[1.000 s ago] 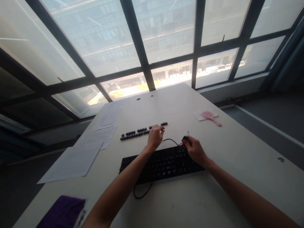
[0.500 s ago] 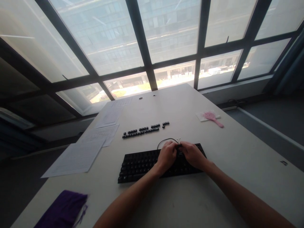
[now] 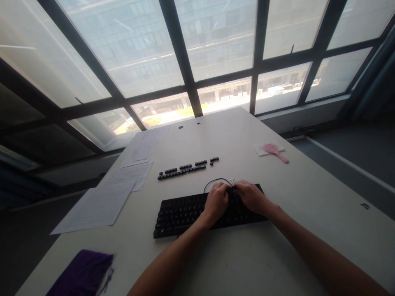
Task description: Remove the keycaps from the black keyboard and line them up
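Observation:
A black keyboard (image 3: 182,211) lies on the white table, its cable looping out behind. Over its right part my left hand (image 3: 218,199) and my right hand (image 3: 250,196) meet at the fingertips, both closed. Between them they grip what looks like a wire keycap puller (image 3: 232,182), its two pale prongs pointing up and away. A small dark piece shows at the pinch; whether it is the handle or a keycap is unclear. Beyond the keyboard, loose black keycaps (image 3: 182,172) lie in two broken rows. My fingers hide some of the keys.
Printed papers (image 3: 95,209) spread along the table's left side, with a purple cloth pouch (image 3: 82,273) nearer me. A pink hairbrush (image 3: 271,149) rests partly on a white wrapper at the right. Tall windows (image 3: 216,37) stand behind the table (image 3: 308,230).
The view has shifted slightly. Both hands stay together over the keyboard, with the prongs still pointing up; the right hand's pose differs only a little.

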The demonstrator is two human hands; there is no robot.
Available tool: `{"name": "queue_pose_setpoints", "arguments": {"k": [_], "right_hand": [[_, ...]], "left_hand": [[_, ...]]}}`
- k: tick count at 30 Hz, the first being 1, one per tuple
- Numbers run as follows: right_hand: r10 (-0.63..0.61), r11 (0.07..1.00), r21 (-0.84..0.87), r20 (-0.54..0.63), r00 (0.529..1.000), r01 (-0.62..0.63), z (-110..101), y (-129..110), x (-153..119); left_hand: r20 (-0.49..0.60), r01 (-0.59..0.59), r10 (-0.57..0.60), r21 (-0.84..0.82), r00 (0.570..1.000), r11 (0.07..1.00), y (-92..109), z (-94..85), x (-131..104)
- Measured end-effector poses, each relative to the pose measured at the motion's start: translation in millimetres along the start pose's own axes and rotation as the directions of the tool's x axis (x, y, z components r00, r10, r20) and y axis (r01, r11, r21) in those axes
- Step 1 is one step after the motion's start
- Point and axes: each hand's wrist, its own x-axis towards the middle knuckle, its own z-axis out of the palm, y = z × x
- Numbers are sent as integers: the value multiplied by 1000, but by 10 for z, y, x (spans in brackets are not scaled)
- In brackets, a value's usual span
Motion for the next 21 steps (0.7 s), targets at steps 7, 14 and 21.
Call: {"name": "queue_pose_setpoints", "arguments": {"k": [7, 14, 21], "right_hand": [[188, 982, 27, -208, 960, -186, 177, 32, -52], [301, 947, 186, -223, 927, -262, 162, 83, -30], [282, 946, 219, -204, 937, -237, 137, 71, -30]], "left_hand": [[113, -88, 89, -13, 990, 996, 115, -77, -24], [157, 22, -7, -91, 988, 996, 45, -36, 20], [140, 11, 14, -179, 990, 984, 20, -41, 12]]}}
